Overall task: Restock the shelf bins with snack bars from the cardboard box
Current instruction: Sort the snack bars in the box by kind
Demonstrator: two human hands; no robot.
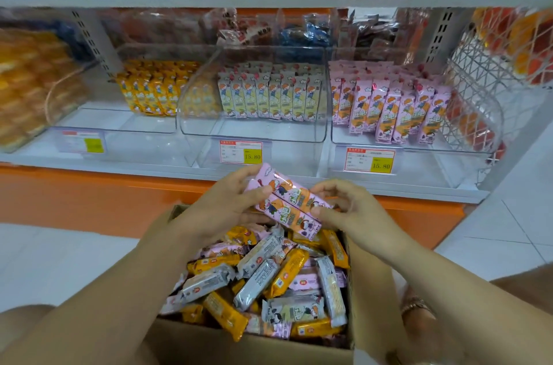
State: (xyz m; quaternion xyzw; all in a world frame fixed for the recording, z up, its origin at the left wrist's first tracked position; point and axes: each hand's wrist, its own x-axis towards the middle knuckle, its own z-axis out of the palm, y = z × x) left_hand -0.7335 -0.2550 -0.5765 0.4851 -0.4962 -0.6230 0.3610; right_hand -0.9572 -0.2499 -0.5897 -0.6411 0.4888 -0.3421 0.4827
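Snack bars, glossy pink oblongs, are pinched by curled fingers.

Shop; price tags on shelf bins w/ snacks

Two pink-wrapped snack bars, side by side and tilted, are gripped at their ends by the left hand and the right hand just above the open cardboard box, which holds a loose heap of bars in pink, orange and pale grey wrappers. Behind the box, three clear shelf bins stand in a row: the left bin holds upright orange bars, the middle bin pale green bars, and the right bin pink bars, each set packed toward the back of its bin.
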